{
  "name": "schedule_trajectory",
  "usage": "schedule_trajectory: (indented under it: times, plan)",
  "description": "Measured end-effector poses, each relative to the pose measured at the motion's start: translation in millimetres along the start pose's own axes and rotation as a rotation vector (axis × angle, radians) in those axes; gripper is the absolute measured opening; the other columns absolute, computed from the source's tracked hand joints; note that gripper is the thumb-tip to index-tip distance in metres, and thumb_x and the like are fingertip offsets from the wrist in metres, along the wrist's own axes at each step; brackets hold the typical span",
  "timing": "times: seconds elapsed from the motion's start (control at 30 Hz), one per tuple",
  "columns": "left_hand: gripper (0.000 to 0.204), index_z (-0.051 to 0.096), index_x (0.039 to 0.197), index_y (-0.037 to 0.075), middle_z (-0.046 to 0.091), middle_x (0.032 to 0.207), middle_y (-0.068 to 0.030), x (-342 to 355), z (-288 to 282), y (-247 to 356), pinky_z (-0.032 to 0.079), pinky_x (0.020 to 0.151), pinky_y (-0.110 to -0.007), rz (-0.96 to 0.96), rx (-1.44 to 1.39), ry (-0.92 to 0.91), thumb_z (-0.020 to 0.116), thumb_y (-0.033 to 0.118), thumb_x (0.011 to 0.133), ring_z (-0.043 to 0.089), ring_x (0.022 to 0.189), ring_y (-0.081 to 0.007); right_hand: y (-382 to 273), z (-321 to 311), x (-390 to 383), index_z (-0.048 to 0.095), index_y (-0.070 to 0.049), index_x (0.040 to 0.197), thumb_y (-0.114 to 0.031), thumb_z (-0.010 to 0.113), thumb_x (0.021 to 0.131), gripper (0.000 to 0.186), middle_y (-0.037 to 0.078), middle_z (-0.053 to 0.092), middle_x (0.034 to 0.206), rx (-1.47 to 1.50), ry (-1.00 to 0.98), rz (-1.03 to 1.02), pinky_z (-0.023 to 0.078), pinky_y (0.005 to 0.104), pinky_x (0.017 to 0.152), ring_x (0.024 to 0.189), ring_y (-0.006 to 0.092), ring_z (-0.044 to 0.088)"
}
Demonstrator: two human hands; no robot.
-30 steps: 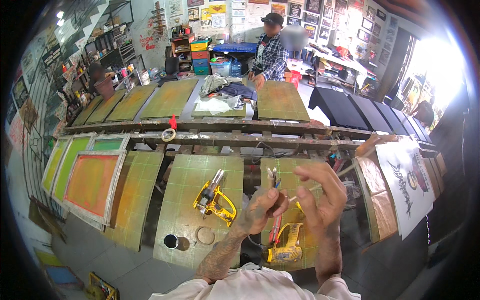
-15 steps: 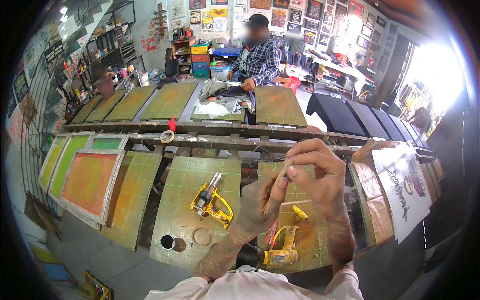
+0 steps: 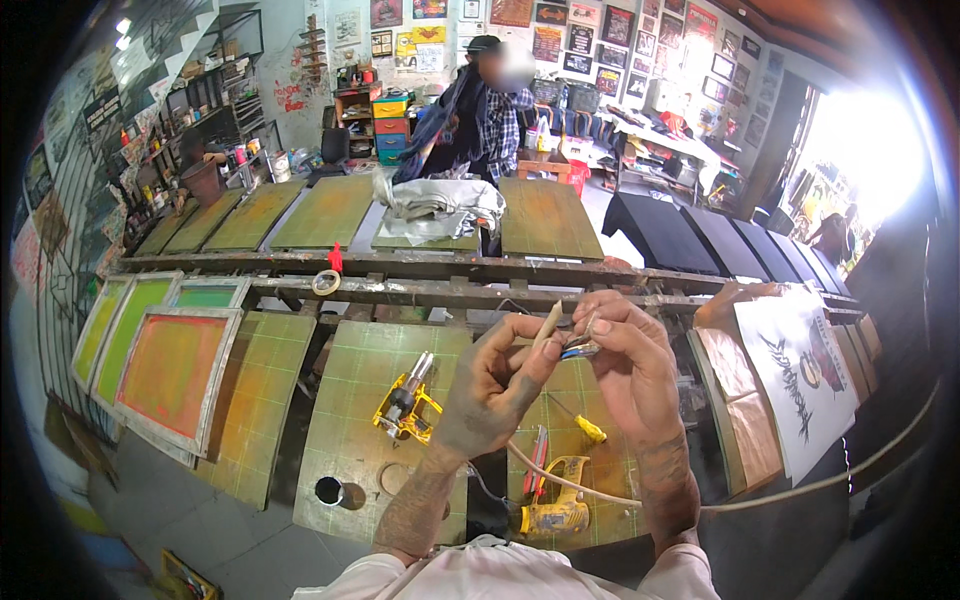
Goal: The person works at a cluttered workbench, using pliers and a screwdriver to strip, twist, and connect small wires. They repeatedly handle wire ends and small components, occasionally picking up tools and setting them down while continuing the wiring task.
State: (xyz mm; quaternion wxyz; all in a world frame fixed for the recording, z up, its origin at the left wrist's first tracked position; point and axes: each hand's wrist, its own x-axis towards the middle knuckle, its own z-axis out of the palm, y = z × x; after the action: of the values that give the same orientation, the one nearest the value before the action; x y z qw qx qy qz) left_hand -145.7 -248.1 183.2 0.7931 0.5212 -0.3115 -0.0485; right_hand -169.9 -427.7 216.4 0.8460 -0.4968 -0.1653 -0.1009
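Note:
My left hand (image 3: 500,385) is closed around a pale cable (image 3: 549,318) whose end sticks up past the thumb. With thumb and fingers, my right hand (image 3: 635,375) pinches thin wires (image 3: 578,351), one blue, beside that cable. Below my hands, on a green gridded board, lie a yellow screwdriver (image 3: 590,429), a red-handled tool (image 3: 537,462) and a yellow tool housing (image 3: 557,510). Left of them, an opened yellow heat gun (image 3: 407,397) shows its metal barrel. A dark round container (image 3: 328,490) and a flat ring (image 3: 396,478) sit nearer me.
Framed screens (image 3: 173,365) lean at the left. A dark metal rail (image 3: 420,262) crosses beyond my hands, with a tape roll (image 3: 326,282) on it. Grey cloth (image 3: 440,203) lies on a far board, a person (image 3: 485,120) behind it. Printed paper (image 3: 800,370) hangs at right.
My hands have drawn slightly apart, exposing wires and the cable's end. A long cable now sweeps in from the right. The person opposite has turned and let go of the cloth.

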Motion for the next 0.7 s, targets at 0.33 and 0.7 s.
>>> schedule_trajectory:
  times: [0.33,0.7]
  plan:
    - [0.023,0.057,0.125,-0.001,0.066,0.083,0.0058,-20.8,-3.3,8.4,0.033,0.052,-0.016,-0.172,0.061,-0.06,0.063,0.011,0.106,0.049,0.063,0.0044,-2.6,-30.8,6.9,0.065,0.002,0.115,-0.006,0.061,0.102,0.016,0.01,0.065,0.11,0.112,0.207,-0.323,0.056,0.0398,0.094,0.096,0.0178,0.068]
    - [0.023,0.057,0.121,0.0,0.054,0.057,0.0083,-46.4,-4.9,11.7,0.028,0.04,-0.019,-0.098,-0.209,0.185,0.066,0.013,0.104,0.04,0.044,0.0008,11.6,-108.8,4.6,0.067,0.0,0.118,-0.007,0.064,0.101,0.018,0.012,0.065,0.124,-1.135,0.732,-0.542,0.055,0.0352,0.09,0.106,0.0184,0.065]
